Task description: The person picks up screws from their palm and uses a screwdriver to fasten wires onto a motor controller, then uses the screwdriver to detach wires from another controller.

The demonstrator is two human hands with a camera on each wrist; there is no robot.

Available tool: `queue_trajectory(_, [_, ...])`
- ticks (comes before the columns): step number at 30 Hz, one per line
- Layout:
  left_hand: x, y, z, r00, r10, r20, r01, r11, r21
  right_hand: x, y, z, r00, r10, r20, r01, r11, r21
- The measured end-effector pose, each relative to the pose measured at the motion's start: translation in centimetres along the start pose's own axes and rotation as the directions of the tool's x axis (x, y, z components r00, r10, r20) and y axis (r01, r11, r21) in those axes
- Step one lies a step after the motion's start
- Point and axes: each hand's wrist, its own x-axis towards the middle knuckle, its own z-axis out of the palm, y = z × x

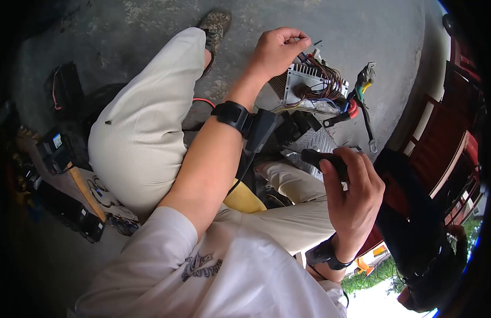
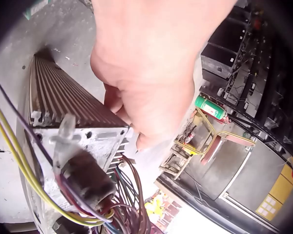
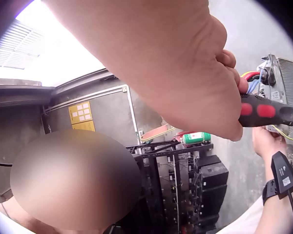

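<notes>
My left hand (image 1: 280,53) is beside the finned metal box (image 1: 294,85), thumb and forefinger pinched together at a thin dark piece (image 1: 317,42). In the left wrist view the hand (image 2: 146,73) hides most of its fingers, next to the box's ribbed side (image 2: 68,92). Brown wires (image 1: 330,79) bunch over the box, beside a dark round connector (image 2: 88,180). My right hand (image 1: 354,191) grips a screwdriver (image 1: 314,157) by its black handle, whose red patches show in the right wrist view (image 3: 266,111).
Thick cables with lugs (image 1: 362,95) lie beside the box. A patterned metal plate (image 1: 313,146) is near my legs. Another person in dark clothes (image 1: 415,228) is at the right. Black battery-like units (image 1: 54,151) stand at the left; a green cylinder (image 3: 196,138) shows in the background.
</notes>
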Motion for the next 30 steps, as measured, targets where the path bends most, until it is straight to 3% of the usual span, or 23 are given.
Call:
queue_trajectory(1, [0.1,0.1,0.1,0.999,-0.034,0.025,0.033,0.998,0.053,0.2,0.0,-0.1,1.000,-0.007,-0.002,0.007,1.000,0.012])
queue_trajectory(3, [0.5,-0.5,0.5,1.000,0.003,-0.012,-0.003,0.999,-0.037,0.4,-0.3,0.7,0.960,0.034,-0.277,-0.019,0.998,0.055])
queue_trajectory(5, [0.3,-0.2,0.5,1.000,0.007,0.017,-0.008,1.000,0.016,0.5,-0.6,0.1,0.968,0.041,-0.249,-0.035,0.999,0.028])
queue_trajectory(8, [0.3,0.4,0.4,0.999,0.009,0.035,-0.012,0.997,0.073,0.8,-1.2,-0.8,0.998,0.060,-0.036,-0.058,0.997,0.040])
queue_trajectory(9, [0.4,0.2,0.3,0.999,0.007,0.034,-0.009,0.997,0.073,1.0,-0.8,-1.0,0.999,0.002,0.045,-0.006,0.997,0.077])
queue_trajectory(11, [0.5,0.0,0.6,0.999,0.024,0.036,-0.026,0.998,0.065,1.2,-0.7,-1.1,0.982,-0.065,0.175,0.074,0.996,-0.047])
queue_trajectory(13, [0.6,0.1,0.6,0.998,0.019,0.052,-0.021,0.999,0.043,1.6,-1.3,0.2,0.995,-0.080,-0.054,0.077,0.995,-0.056])
queue_trajectory(14, [0.5,0.1,0.5,0.998,0.014,0.068,-0.016,1.000,0.026,1.4,-0.8,1.2,0.952,-0.125,-0.280,0.102,0.990,-0.095])
queue_trajectory(15, [0.4,0.1,0.5,0.998,0.011,0.066,-0.013,1.000,0.025,1.2,-0.7,1.3,0.947,-0.082,-0.310,0.064,0.996,-0.067])
queue_trajectory(18, [0.5,0.3,0.6,0.995,0.029,0.098,-0.028,1.000,-0.008,1.5,-1.4,0.9,0.998,0.008,-0.069,-0.013,0.998,-0.065])
queue_trajectory(21, [0.6,0.6,0.5,0.994,-0.003,0.105,0.001,1.000,0.016,1.4,-1.6,0.1,0.991,-0.021,0.135,0.034,0.995,-0.093])
queue_trajectory(25, [0.5,0.4,0.7,0.996,-0.016,0.084,0.013,0.999,0.033,2.0,-2.3,0.6,0.985,-0.050,0.167,0.077,0.984,-0.158])
queue_trajectory(26, [0.5,0.4,0.6,0.996,-0.030,0.083,0.027,0.999,0.026,2.1,-2.0,1.5,0.997,-0.064,-0.045,0.057,0.989,-0.138])
queue_trajectory(27, [0.6,0.4,0.5,0.996,-0.027,0.083,0.025,0.999,0.027,2.1,-1.9,2.1,0.964,-0.071,-0.256,0.043,0.993,-0.113])
queue_trajectory(29, [0.5,0.5,0.3,0.995,-0.012,0.103,0.005,0.998,0.069,2.1,-2.3,1.4,0.969,-0.062,-0.240,0.042,0.995,-0.087])
queue_trajectory(30, [0.5,0.6,0.2,0.994,-0.011,0.106,0.004,0.998,0.071,2.1,-2.3,0.7,0.998,-0.044,-0.038,0.041,0.997,-0.070])
